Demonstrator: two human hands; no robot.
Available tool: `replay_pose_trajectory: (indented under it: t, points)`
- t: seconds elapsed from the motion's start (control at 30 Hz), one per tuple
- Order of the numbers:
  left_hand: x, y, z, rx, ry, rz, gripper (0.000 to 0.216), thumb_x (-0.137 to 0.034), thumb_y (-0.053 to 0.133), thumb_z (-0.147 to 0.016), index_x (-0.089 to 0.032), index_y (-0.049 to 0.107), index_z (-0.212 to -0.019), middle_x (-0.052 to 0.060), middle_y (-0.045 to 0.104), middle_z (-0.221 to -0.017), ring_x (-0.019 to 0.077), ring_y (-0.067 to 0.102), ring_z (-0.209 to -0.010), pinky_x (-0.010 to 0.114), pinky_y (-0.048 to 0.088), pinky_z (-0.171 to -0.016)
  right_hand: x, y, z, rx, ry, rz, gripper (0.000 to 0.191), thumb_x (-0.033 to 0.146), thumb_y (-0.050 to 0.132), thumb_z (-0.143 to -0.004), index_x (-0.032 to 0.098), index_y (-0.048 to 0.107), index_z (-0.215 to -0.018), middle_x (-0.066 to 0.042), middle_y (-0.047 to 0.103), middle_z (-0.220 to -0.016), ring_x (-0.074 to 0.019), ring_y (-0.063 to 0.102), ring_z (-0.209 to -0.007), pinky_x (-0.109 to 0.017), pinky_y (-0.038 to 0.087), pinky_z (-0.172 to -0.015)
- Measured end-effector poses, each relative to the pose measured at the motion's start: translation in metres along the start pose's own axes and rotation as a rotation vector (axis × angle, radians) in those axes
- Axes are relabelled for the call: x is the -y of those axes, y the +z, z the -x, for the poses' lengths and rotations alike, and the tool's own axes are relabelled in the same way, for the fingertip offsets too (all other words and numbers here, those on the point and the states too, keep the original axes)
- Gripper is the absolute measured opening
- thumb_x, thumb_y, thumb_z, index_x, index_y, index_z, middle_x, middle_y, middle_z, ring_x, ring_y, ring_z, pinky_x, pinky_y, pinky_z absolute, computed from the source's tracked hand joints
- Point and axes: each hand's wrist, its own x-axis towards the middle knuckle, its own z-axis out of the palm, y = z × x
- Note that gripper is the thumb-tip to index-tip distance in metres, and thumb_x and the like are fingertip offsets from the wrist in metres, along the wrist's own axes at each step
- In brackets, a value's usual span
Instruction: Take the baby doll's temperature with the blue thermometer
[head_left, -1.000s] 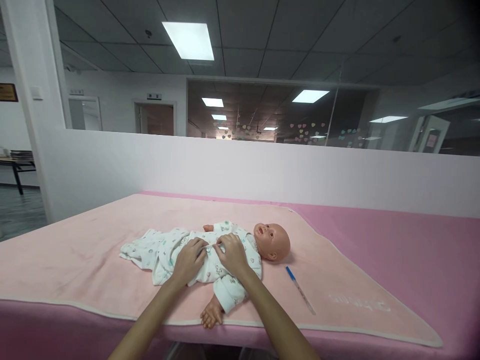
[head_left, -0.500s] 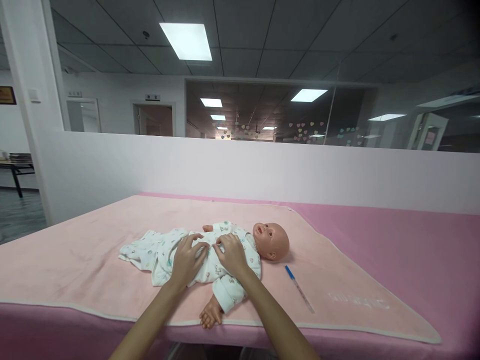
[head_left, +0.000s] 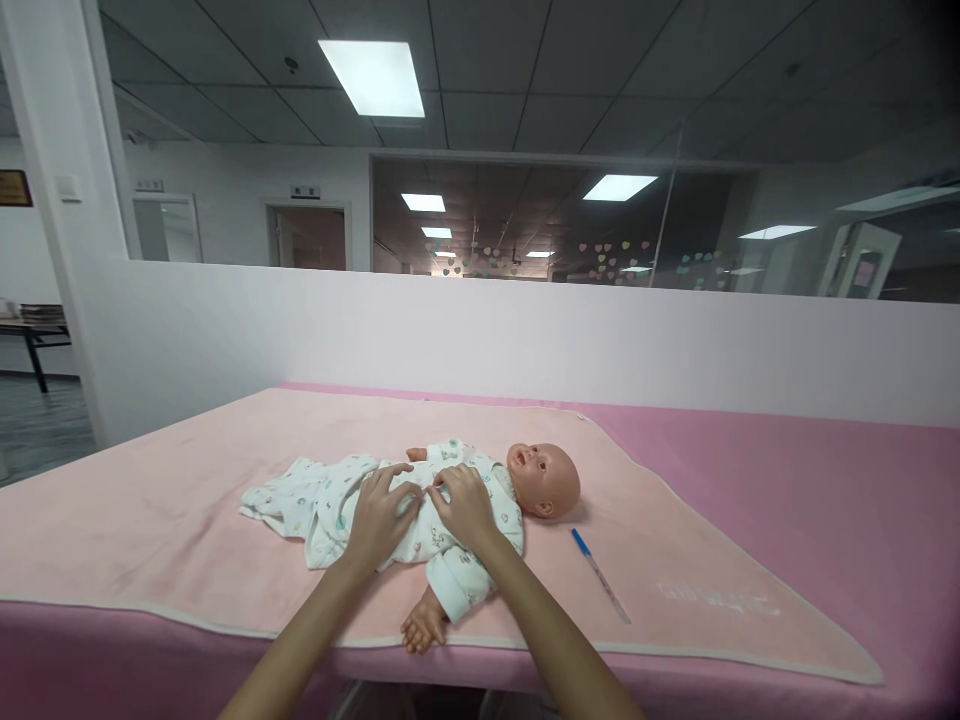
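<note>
A baby doll (head_left: 546, 482) lies on its back, head to the right, in a white baby outfit (head_left: 330, 500) with small printed figures. Over the belly of the outfit, my left hand (head_left: 381, 515) is curled, thumb and fingers pinching the cloth at the front. Close beside it on the chest, my right hand (head_left: 463, 505) also pinches the front of the outfit, its thumb near the other hand's fingertips. What lies right under the fingertips is too small to make out. One doll arm reaches toward me, its hand (head_left: 425, 622) near the table edge.
A pen with a blue cap (head_left: 600, 575) lies right of the doll. Beneath is a peach blanket (head_left: 187, 480) with a pale border, over a pink table cover (head_left: 847, 500). A low white wall (head_left: 525, 340) with glass above stands behind.
Both hands stay on the front of the outfit; the left fingers have shifted very slightly right toward the right hand. The doll and pen have not moved.
</note>
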Motion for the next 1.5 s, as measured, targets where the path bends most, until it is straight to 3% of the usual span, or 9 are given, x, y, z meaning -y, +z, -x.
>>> replay_pose_trajectory:
  t: [0.53, 0.7, 0.8, 0.93, 1.0, 1.1, 1.3, 1.43, 1.5]
  points:
    - [0.005, 0.001, -0.002, 0.065, -0.032, 0.01, 0.014, -0.025, 0.053, -0.071, -0.027, 0.065, -0.079, 0.001, 0.049, -0.12, 0.0252, 0.043, -0.106, 0.042, 0.035, -0.088, -0.001, 0.0, 0.0, 0.01, -0.02, -0.017, 0.007, 0.018, 0.048, -0.08, 0.018, 0.054, -0.076, -0.002, 0.059, -0.077, -0.0152, 0.049, -0.079, -0.028, 0.034, -0.075]
    - [0.004, -0.002, 0.001, 0.044, -0.041, 0.0, 0.009, -0.025, 0.051, -0.072, -0.022, 0.058, -0.077, 0.004, 0.052, -0.112, 0.0239, 0.045, -0.103, 0.04, 0.035, -0.089, 0.002, -0.024, 0.004, -0.01, -0.03, -0.092, 0.015, 0.014, 0.046, -0.078, 0.017, 0.055, -0.089, -0.005, 0.059, -0.088, -0.017, 0.051, -0.086, -0.03, 0.038, -0.079]
    - [0.004, -0.004, 0.002, 0.028, -0.049, -0.013, 0.011, -0.028, 0.048, -0.075, -0.021, 0.055, -0.08, 0.005, 0.055, -0.104, 0.0235, 0.047, -0.1, 0.039, 0.036, -0.087, -0.002, -0.055, 0.029, -0.118, 0.1, -0.105, 0.019, 0.016, 0.043, -0.08, 0.018, 0.055, -0.093, -0.006, 0.059, -0.091, -0.0174, 0.052, -0.087, -0.03, 0.04, -0.079]
    - [0.006, -0.005, 0.002, 0.061, -0.1, -0.019, 0.015, -0.031, 0.046, -0.078, -0.021, 0.054, -0.085, 0.003, 0.06, -0.087, 0.0223, 0.052, -0.088, 0.036, 0.038, -0.078, -0.029, -0.093, 0.097, -0.245, 0.42, 0.11, 0.021, 0.023, 0.041, -0.081, 0.016, 0.058, -0.092, -0.008, 0.061, -0.089, -0.0193, 0.054, -0.085, -0.03, 0.042, -0.076]
    - [0.006, -0.004, 0.001, 0.058, -0.117, -0.017, 0.019, -0.031, 0.044, -0.08, -0.022, 0.054, -0.093, 0.002, 0.061, -0.082, 0.0217, 0.053, -0.085, 0.035, 0.038, -0.077, -0.047, -0.104, 0.133, -0.219, 0.585, 0.319, 0.022, 0.025, 0.043, -0.079, 0.013, 0.061, -0.086, -0.01, 0.063, -0.083, -0.0221, 0.056, -0.079, -0.033, 0.042, -0.072]
    - [0.007, -0.003, 0.0, 0.011, -0.113, -0.022, 0.026, -0.03, 0.041, -0.082, -0.023, 0.05, -0.105, 0.001, 0.062, -0.082, 0.0212, 0.053, -0.086, 0.033, 0.037, -0.076, -0.067, -0.113, 0.165, -0.1, 0.652, 0.481, 0.02, 0.023, 0.047, -0.077, 0.013, 0.064, -0.075, -0.011, 0.064, -0.081, -0.0226, 0.057, -0.078, -0.032, 0.042, -0.072]
    - [0.008, -0.003, -0.004, -0.002, -0.114, -0.056, 0.026, -0.028, 0.041, -0.082, -0.021, 0.05, -0.105, 0.002, 0.063, -0.083, 0.0209, 0.054, -0.081, 0.033, 0.038, -0.073, -0.059, -0.134, 0.156, 0.014, 0.787, 0.48, 0.025, 0.02, 0.039, -0.08, 0.017, 0.063, -0.071, -0.006, 0.065, -0.072, -0.0169, 0.06, -0.068, -0.024, 0.039, -0.059]
    - [0.001, -0.006, -0.006, -0.095, 0.035, -0.064, 0.018, -0.025, 0.042, -0.082, -0.02, 0.056, -0.091, 0.004, 0.064, -0.086, 0.0211, 0.054, -0.083, 0.034, 0.038, -0.077, -0.036, -0.151, 0.135, -0.073, 0.846, 0.403, 0.026, 0.024, 0.037, -0.081, 0.02, 0.061, -0.074, -0.004, 0.065, -0.068, -0.0179, 0.06, -0.062, -0.024, 0.036, -0.052]
    - [-0.011, -0.008, -0.01, -0.145, 0.141, -0.01, 0.017, -0.022, 0.043, -0.082, -0.02, 0.057, -0.092, 0.004, 0.064, -0.086, 0.0203, 0.054, -0.083, 0.034, 0.038, -0.078, -0.023, -0.155, 0.119, -0.151, 0.816, 0.231, 0.024, 0.029, 0.039, -0.081, 0.021, 0.061, -0.074, -0.004, 0.064, -0.066, -0.0179, 0.059, -0.06, -0.025, 0.037, -0.051]
